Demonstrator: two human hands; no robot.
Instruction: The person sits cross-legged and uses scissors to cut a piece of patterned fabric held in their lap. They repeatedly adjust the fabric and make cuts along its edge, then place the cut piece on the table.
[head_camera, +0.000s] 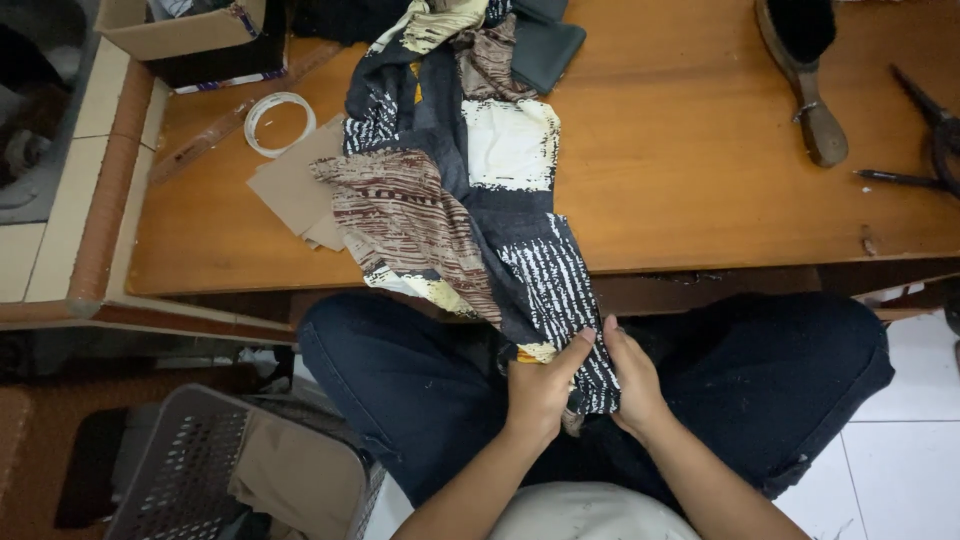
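Both hands, the left hand (541, 388) and the right hand (632, 380), pinch the near end of a long patchwork cloth of dark blue, brown and white (455, 190), which trails far across the wooden table (700, 170).

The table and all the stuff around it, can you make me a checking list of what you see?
Surface: wooden table, bare in the middle, small marks near the front edge.
Job's things: patterned cloth in black, white and brown, trailing off the table into the lap.
Clutter: brown paper pieces, white ring, wooden ruler, cardboard box, wooden-handled brush, scissors, pen.
Grippers: left hand and right hand both pinch the cloth's lower end.
Cables: nothing seen.
Surroundings: grey basket holding tan fabric, white floor tiles.
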